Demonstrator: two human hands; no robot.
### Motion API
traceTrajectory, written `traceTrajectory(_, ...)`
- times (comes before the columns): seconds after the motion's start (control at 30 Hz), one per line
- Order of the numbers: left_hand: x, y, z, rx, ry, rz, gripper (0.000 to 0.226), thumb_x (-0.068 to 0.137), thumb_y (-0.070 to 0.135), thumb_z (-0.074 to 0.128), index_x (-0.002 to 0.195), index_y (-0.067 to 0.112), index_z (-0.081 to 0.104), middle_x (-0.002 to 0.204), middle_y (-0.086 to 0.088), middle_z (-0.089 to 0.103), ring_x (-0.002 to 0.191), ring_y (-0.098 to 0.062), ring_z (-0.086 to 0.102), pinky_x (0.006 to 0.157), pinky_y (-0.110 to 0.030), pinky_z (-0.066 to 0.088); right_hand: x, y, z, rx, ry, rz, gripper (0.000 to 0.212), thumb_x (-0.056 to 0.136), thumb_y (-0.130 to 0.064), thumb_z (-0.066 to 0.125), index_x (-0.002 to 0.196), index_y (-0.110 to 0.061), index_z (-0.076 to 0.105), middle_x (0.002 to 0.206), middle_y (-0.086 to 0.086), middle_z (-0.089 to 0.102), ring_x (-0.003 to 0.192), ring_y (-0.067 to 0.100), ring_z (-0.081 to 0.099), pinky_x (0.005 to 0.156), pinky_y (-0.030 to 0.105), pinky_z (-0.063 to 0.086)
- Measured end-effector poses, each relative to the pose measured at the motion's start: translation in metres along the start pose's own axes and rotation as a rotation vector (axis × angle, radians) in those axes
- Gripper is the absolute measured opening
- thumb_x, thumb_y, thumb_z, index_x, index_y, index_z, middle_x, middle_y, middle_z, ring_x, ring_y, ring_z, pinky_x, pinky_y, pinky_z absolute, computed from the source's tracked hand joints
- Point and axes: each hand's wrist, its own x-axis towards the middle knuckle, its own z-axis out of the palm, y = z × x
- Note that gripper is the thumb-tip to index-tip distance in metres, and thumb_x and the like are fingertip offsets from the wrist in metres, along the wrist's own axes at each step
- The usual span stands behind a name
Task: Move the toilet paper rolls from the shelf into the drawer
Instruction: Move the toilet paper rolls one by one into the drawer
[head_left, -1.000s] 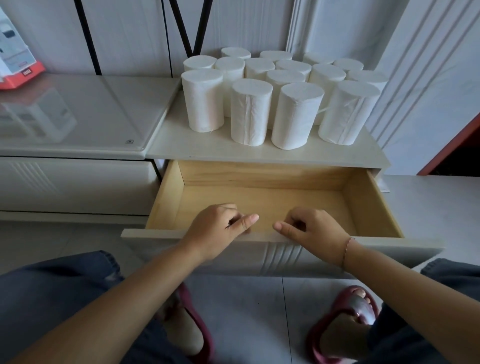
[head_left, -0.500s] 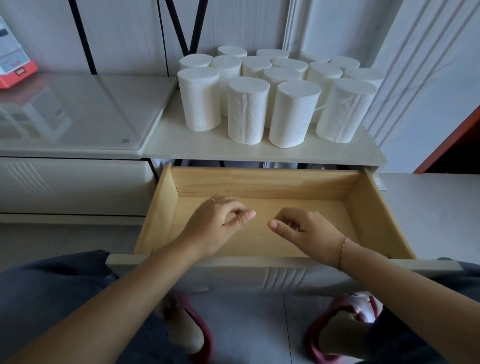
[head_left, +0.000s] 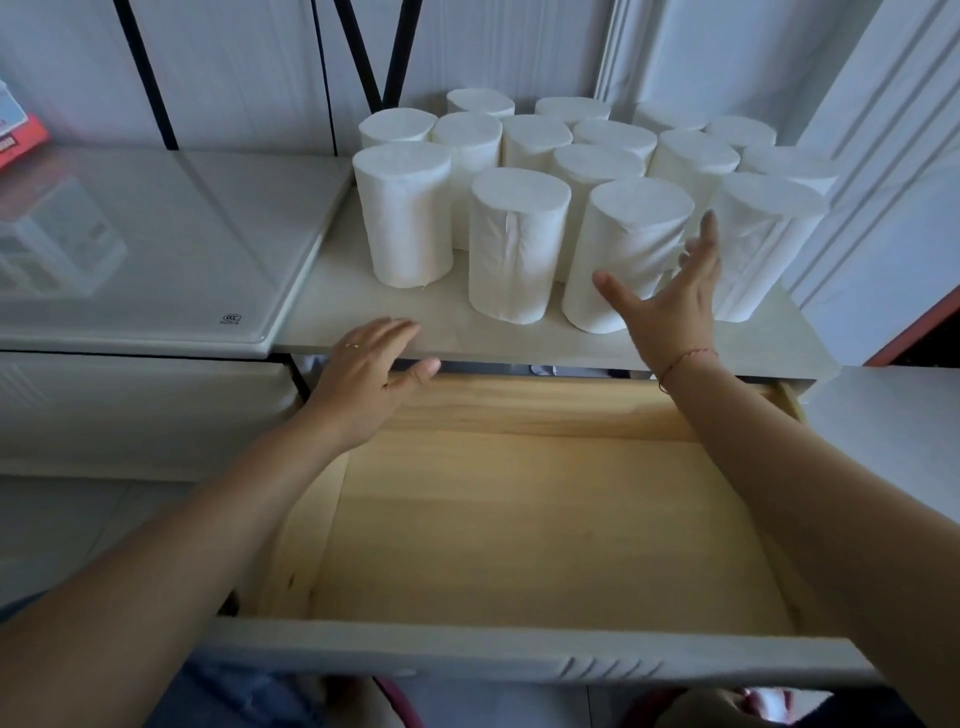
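Home: TP rolls (head_left: 515, 249), drawer unit (head_left: 519, 525), tile floor (head_left: 57, 525).

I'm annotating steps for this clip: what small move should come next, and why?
Probably close the right hand round the front roll just beyond it: the drawer is open with no rolls in it, and neither hand holds anything.

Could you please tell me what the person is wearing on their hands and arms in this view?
No sleeves or gloves are in view, and both hands are bare up past the elbow. The left hand wears a thin ring on one finger. The right hand has a thin reddish cord bracelet round its wrist. No watch shows on either wrist.
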Motion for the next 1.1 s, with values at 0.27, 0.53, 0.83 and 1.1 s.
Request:
traceTrajectory(0.27,0.001,-0.016,0.004,0.038,0.04,0.07,0.076,0.083,0.063,0.024,0.137,0.013,0.043,0.147,-0.004,0.038,0.139,-0.018,0.026,0.113,-0.032,0.015,0.032,0.004,0.018,0.114,0.041,-0.035,0.12,0.067,-0.046,0.079,0.152,-0.025,-0.002,0.161,-0.002,0.007,0.147,0.01,0.011,0.118,0.027,0.015)
traceTrajectory(0.53,0.003,-0.026,-0.004,0.018,0.057,0.072,0.075,0.084,0.066,0.025,0.133,0.013,0.049,0.145,-0.006,0.042,0.137,-0.019,0.03,0.113,-0.033,0.017,-0.019,-0.012,0.002,0.093,-0.028,-0.15,0.102,0.065,-0.041,0.078,0.145,-0.016,0.018,0.141,-0.008,0.028,0.136,0.011,0.031,0.116,0.032,0.03)
traceTrajectory(0.83,-0.008,-0.026,-0.005,0.048,0.073,-0.038,0.062,0.087,0.052,0.035,0.136,0.015,0.046,0.149,-0.005,0.035,0.14,-0.02,0.024,0.113,-0.031,0.009,-0.091,-0.02,0.014,0.103,-0.285,-0.266,0.089,0.059,-0.048,0.078,0.126,-0.027,0.023,0.126,-0.023,0.029,0.12,0.013,0.041,0.1,0.036,0.046)
traceTrajectory(1.1,-0.016,-0.023,-0.009,0.068,0.067,-0.029,0.06,0.092,0.053,0.033,0.139,0.016,0.041,0.151,-0.002,0.032,0.142,-0.016,0.019,0.114,-0.036,0.009,-0.119,0.024,0.065,-0.14,-0.482,-0.161,0.078,0.058,-0.032,0.087,0.115,-0.019,0.036,0.118,-0.003,0.038,0.109,0.02,0.044,0.08,0.014,0.033)
